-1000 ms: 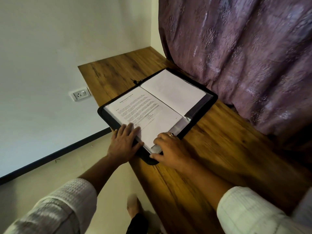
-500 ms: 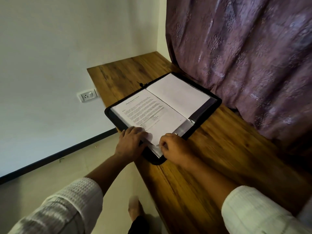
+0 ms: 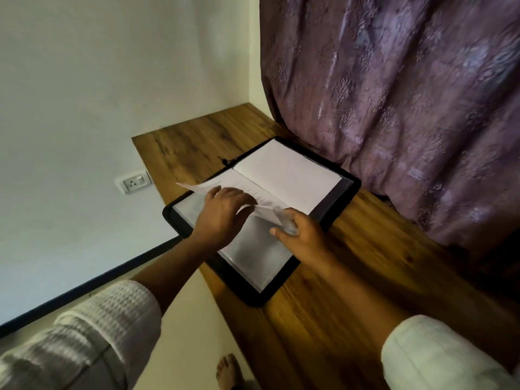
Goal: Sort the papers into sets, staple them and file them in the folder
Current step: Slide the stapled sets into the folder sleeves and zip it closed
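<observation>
A black folder (image 3: 344,198) lies open on the wooden table (image 3: 351,277). A printed sheet (image 3: 261,197) is lifted off the folder's near half and tilts up along the spine. My left hand (image 3: 222,213) holds this sheet near its middle, and my right hand (image 3: 305,239) pinches its near corner. Below the raised sheet a clear plastic sleeve (image 3: 253,246) lies flat in the folder. A blank white page (image 3: 287,175) covers the folder's far half.
A purple patterned curtain (image 3: 394,108) hangs along the table's far right side, close behind the folder. A white wall with a socket (image 3: 133,182) is at the left. The table's left edge drops to the floor, where a bare foot (image 3: 228,371) shows.
The printed sheet lay flat under both hands before. Both hands have moved further over the folder and lifted it, uncovering the plastic sleeve beneath. The camera has moved closer.
</observation>
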